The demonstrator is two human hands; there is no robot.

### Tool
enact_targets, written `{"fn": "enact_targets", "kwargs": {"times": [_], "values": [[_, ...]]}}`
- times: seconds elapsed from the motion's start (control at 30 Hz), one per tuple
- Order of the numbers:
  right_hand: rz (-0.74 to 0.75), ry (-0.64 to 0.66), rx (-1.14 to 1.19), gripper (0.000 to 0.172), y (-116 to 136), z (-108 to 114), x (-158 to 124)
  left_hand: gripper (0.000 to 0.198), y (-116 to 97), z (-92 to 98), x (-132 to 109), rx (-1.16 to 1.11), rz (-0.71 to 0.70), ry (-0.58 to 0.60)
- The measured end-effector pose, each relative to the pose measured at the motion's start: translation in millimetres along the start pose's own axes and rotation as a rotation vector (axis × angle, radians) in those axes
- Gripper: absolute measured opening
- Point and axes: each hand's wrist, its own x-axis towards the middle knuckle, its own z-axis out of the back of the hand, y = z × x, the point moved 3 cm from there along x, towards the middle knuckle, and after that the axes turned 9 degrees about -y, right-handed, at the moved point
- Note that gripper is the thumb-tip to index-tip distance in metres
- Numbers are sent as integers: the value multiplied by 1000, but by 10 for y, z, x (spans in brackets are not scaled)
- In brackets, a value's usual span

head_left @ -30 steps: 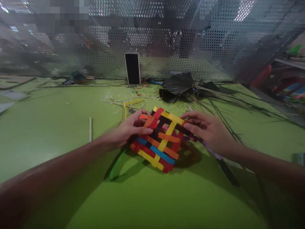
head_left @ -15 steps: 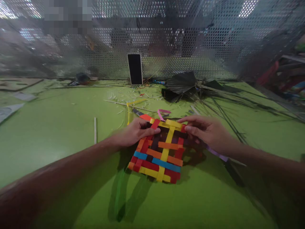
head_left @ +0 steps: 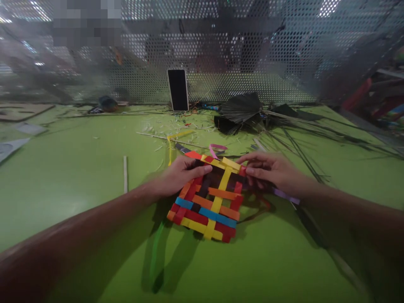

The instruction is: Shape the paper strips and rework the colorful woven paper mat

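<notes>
A small woven mat (head_left: 210, 204) of red, yellow, orange, blue and dark strips is held tilted above the green table. My left hand (head_left: 181, 174) grips its upper left side, the thumb lying on the front and the fingers hidden behind. At the upper right corner, my right hand (head_left: 271, 172) pinches the edge between thumb and fingers, by a red strip end. A purple strip (head_left: 285, 195) shows just below my right wrist. Beyond the mat lie a curled pink strip (head_left: 217, 148) and a bent yellow strip (head_left: 170, 147).
A phone (head_left: 178, 90) leans upright against the perforated metal screen (head_left: 214, 50). Dark pleated palm leaves (head_left: 241, 109) and long stalks spread over the back right. Thin shavings litter the table (head_left: 78, 160) behind the mat. A pale stick (head_left: 125, 173) lies left; a green strip (head_left: 157, 248) lies in front.
The red strip end by my left thumb now lies folded down over the yellow top edge. The mat has tilted slightly, its lower edge shifting left. Both hands keep their hold.
</notes>
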Motion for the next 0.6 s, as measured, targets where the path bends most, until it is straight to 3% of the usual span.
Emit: {"fn": "enact_targets", "kwargs": {"times": [0.2, 0.4, 0.6], "values": [[-37, 65, 31, 36, -13, 17, -14, 41, 5, 14, 16, 128, -83, -2], [-20, 74, 36, 36, -22, -11, -19, 30, -54, -4, 22, 201, -267, -48], [-30, 60, 17, 39, -17, -16, -13, 33, 8, 6, 62, 176, -287, -46]]}}
